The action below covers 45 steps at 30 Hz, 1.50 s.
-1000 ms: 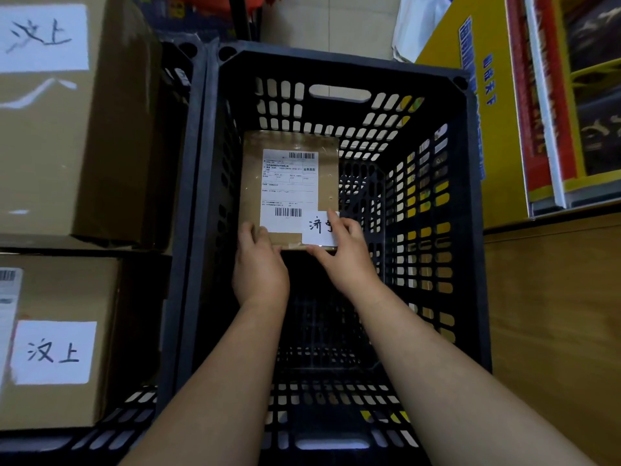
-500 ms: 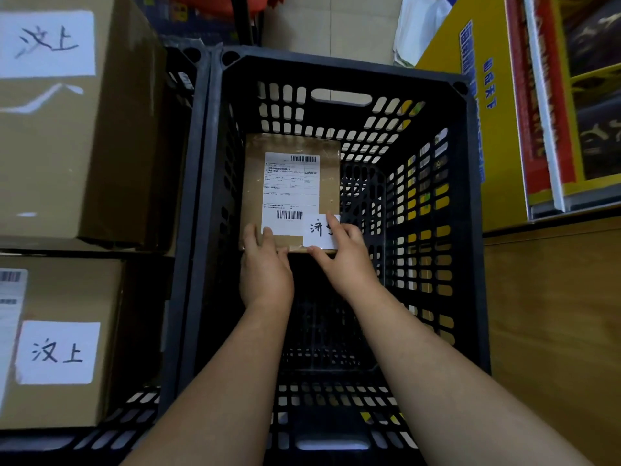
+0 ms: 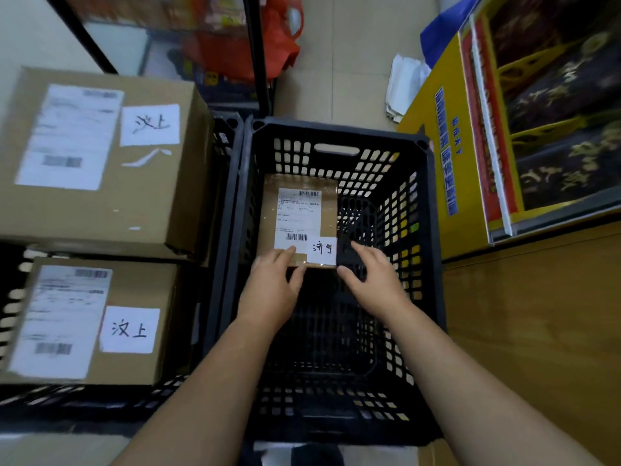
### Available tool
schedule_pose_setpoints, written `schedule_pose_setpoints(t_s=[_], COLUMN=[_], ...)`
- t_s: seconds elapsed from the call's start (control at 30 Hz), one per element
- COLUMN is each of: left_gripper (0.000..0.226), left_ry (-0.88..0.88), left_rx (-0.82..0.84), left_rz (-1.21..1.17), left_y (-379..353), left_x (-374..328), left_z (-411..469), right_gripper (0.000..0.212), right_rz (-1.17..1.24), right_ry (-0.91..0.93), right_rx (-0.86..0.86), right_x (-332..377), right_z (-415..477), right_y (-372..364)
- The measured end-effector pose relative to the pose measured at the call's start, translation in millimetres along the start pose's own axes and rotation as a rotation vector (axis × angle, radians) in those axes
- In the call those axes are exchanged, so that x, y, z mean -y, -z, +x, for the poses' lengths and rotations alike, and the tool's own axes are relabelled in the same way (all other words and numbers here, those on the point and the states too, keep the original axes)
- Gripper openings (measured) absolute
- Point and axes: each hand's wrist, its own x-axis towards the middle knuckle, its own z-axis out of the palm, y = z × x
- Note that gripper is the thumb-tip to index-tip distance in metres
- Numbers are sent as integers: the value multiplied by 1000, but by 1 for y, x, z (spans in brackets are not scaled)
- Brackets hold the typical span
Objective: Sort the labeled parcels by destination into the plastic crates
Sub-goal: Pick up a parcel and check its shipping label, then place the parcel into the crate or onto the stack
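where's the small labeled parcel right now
Head view: the small parcel sits inside the black crate, in its far-left corner, the left hand holding its near edge.

The left grip (image 3: 268, 290) and right grip (image 3: 374, 280) are bare, on bare forearms.
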Motion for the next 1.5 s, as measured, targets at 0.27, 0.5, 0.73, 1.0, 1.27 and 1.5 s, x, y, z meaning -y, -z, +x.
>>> schedule_pose_setpoints(t_s=[0.27, 0.5, 0.73, 1.0, 1.27, 1.5], left_gripper=[55, 49, 47, 46, 48, 45], left_ry=[-333, -468, -658, -1027, -1435, -1825], left_rx=[63, -122, -170, 7, 252, 594], left_rz=[315, 205, 133, 35, -27, -85], left_y=[152, 278, 344, 368, 310, 245], left_x=[-77, -151, -194, -252, -344, -359], left_z=[-79, -148, -170, -191, -307, -494], right_gripper=[61, 58, 59, 55, 59, 64], right_rz=[-190, -70, -88, 20, -15, 18], right_ry=[271, 411, 391, 101, -265, -607], right_rx=[-33, -238, -459, -780, -1163, -1462], right_x=[85, 178, 227, 228, 177, 159], right_z=[-123, -215, -277, -388, -596, -791], right_y=[110, 207, 251, 262, 244, 143])
